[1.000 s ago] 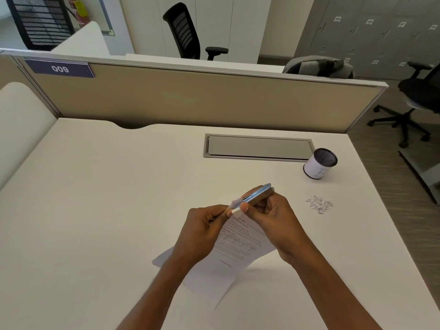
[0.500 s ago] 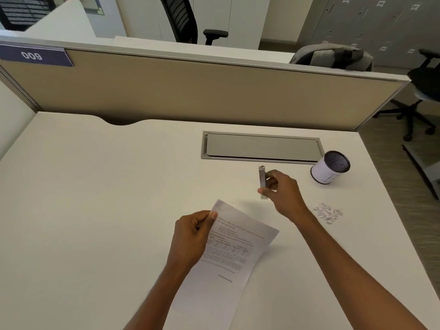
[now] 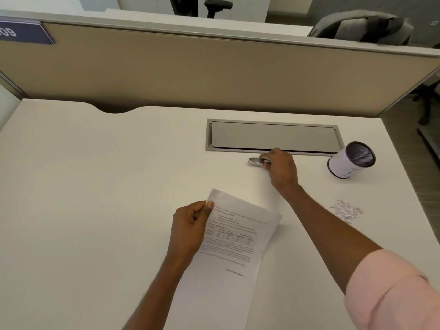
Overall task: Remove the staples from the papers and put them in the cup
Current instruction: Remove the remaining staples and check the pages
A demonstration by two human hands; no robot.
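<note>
White printed papers (image 3: 238, 236) lie nearest me over the desk (image 3: 95, 186), their top left corner pinched between the thumb and curled fingers of my left hand (image 3: 190, 227). Farther off, my right hand (image 3: 282, 169) is closed round the metal staple remover (image 3: 258, 160), low at the desk just short of the grey cable hatch (image 3: 273, 136). I judge this the moment to park the tool, and the next move calls for a fine pinch on the loose staples (image 3: 346, 210) heaped at the right; beyond them, the white cup (image 3: 342, 166) has a dark inside where I can make out no staples.
</note>
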